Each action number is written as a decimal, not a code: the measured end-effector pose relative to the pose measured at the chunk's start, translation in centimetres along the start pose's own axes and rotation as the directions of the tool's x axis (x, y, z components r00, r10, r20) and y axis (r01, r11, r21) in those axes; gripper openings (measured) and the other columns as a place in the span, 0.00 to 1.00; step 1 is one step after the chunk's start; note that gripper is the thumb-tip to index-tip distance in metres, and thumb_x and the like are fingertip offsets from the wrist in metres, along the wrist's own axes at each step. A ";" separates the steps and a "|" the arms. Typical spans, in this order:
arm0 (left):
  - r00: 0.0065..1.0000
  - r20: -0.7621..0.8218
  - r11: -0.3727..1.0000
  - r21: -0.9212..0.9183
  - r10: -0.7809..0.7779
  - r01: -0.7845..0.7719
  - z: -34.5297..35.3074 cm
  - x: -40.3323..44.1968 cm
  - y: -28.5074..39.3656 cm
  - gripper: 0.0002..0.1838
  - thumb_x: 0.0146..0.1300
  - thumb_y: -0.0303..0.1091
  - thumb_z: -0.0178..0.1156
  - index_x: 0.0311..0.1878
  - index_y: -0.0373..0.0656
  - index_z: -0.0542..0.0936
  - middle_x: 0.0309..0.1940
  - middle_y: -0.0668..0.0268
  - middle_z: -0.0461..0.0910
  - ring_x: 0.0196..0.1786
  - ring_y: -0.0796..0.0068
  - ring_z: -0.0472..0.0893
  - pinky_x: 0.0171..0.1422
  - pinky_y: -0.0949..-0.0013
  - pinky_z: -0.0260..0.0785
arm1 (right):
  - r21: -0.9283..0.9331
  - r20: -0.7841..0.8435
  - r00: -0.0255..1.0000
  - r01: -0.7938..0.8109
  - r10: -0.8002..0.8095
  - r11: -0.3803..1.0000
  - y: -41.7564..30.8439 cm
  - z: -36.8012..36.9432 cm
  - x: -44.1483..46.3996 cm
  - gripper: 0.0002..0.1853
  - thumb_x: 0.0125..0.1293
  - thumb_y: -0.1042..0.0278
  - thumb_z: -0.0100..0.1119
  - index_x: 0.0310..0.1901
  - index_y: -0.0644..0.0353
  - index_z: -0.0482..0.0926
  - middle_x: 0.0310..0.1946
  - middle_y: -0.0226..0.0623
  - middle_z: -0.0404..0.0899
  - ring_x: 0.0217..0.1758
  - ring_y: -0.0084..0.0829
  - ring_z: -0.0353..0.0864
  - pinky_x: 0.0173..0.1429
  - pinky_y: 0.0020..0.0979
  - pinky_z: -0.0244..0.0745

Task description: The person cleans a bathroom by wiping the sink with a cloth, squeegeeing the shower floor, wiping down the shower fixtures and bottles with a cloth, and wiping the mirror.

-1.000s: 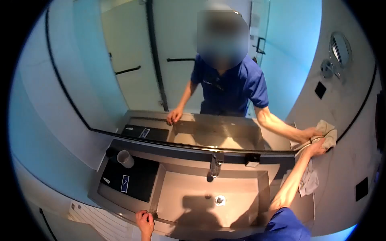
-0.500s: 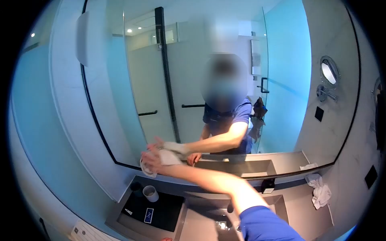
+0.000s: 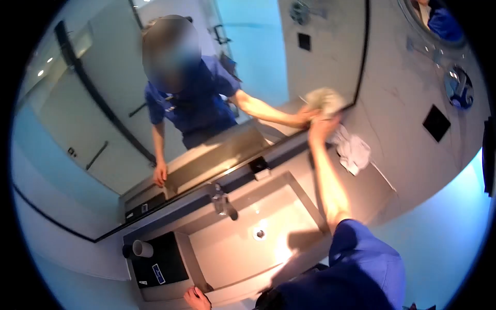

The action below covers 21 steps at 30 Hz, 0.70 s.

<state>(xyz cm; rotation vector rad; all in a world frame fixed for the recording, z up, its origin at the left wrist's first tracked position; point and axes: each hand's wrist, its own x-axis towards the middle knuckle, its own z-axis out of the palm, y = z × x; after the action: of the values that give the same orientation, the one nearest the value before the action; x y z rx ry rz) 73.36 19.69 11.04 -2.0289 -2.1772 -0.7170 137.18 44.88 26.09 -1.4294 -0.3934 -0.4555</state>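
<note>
My right hand (image 3: 323, 127) presses a pale cloth (image 3: 330, 105) against the lower right corner of the wall mirror (image 3: 274, 57); motion blurs the cloth, and its reflection merges with it. Just below that hand, a crumpled white cloth (image 3: 354, 153) lies on the counter. My left hand (image 3: 197, 298) rests on the front edge of the counter, left of the sink (image 3: 237, 258), with its fingers laid over the edge and nothing seen in them.
A faucet (image 3: 219, 199) stands behind the sink, and a small black-and-white box (image 3: 259, 168) sits under the mirror. On the left, a black mat (image 3: 173, 258) carries a white cup (image 3: 143, 249) and a small card (image 3: 158, 274). A round wall mirror (image 3: 458, 88) juts out at right.
My right hand has swept the cloth from the mirror's lower left to its lower right corner. The view has turned right and tilted down, and more of my left hand shows.
</note>
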 end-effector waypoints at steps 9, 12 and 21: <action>0.929 -0.107 0.727 -0.593 0.355 -0.347 9.9 11.5 33.2 0.15 0.59 0.25 0.54 0.50 0.41 0.78 0.51 0.56 0.73 0.54 0.57 0.72 0.60 0.60 0.64 | 0.182 0.847 0.445 0.275 -0.292 0.944 3.5 -17.2 -6.0 0.27 0.45 0.73 0.63 0.53 0.51 0.77 0.54 0.46 0.71 0.50 0.45 0.71 0.55 0.43 0.67; 0.827 0.057 0.568 -0.754 0.559 -0.332 13.2 13.2 49.3 0.21 0.55 0.33 0.60 0.55 0.44 0.74 0.59 0.51 0.66 0.62 0.51 0.63 0.66 0.55 0.56 | -0.027 0.960 0.222 0.674 -0.168 0.738 7.5 -26.5 -4.5 0.27 0.44 0.69 0.62 0.52 0.43 0.78 0.56 0.36 0.70 0.51 0.40 0.70 0.50 0.44 0.67; 0.450 0.154 0.416 -0.709 0.880 -0.570 25.8 7.2 71.4 0.57 0.36 0.45 0.75 0.68 0.39 0.52 0.54 0.45 0.68 0.56 0.48 0.68 0.60 0.55 0.63 | -0.621 0.639 0.767 0.471 0.056 0.627 13.1 -38.3 5.7 0.29 0.40 0.69 0.63 0.52 0.49 0.76 0.53 0.41 0.68 0.53 0.46 0.67 0.55 0.47 0.65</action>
<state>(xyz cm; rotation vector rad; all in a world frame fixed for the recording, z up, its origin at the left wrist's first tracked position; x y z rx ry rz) 147.61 37.27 10.72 -3.4658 -0.7845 -0.7619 148.42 7.48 13.93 -2.4016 -1.0093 -0.3525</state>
